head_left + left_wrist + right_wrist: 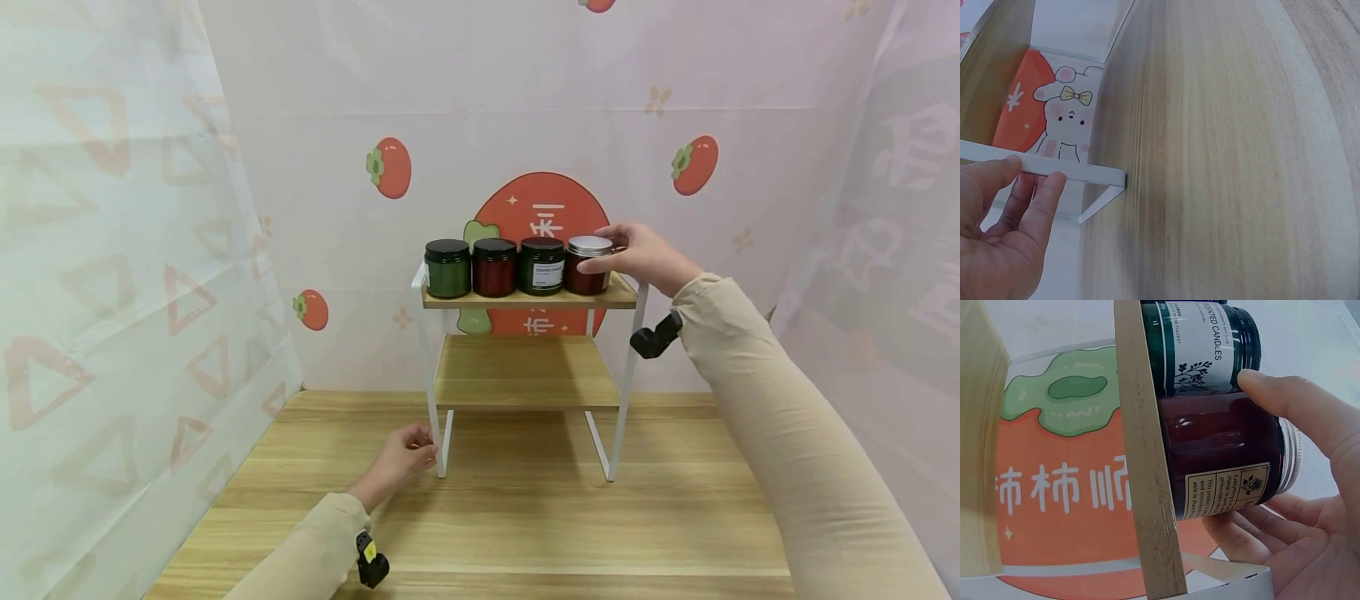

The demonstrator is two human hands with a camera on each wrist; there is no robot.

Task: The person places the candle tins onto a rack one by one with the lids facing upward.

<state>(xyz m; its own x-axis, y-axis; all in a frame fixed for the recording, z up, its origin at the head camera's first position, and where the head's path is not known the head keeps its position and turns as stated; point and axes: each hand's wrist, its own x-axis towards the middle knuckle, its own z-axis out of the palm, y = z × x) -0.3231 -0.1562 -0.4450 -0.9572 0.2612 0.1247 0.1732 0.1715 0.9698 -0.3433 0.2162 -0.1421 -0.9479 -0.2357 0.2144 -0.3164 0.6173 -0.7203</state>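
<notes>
A two-tier rack (525,408) with wooden boards and a white metal frame stands on the table. Along its top board, several lidded candle jars form a row. At the right end is a dark red candle jar (1222,444) with a silver lid; my right hand (637,254) grips it, thumb on the near side and fingers behind. Touching it is a green candle jar (1197,347) with a white label. Further left are a red jar (494,268) and another green jar (448,270). Low down, my left hand (1007,231) pinches the rack's white front-left leg (1072,170) with its fingertips.
The wooden table (570,533) extends around the rack's feet. Behind it hangs a cloth backdrop (322,192) with persimmon prints, and more cloth closes in both sides. The rack's lower board (525,371) lies beneath the jars.
</notes>
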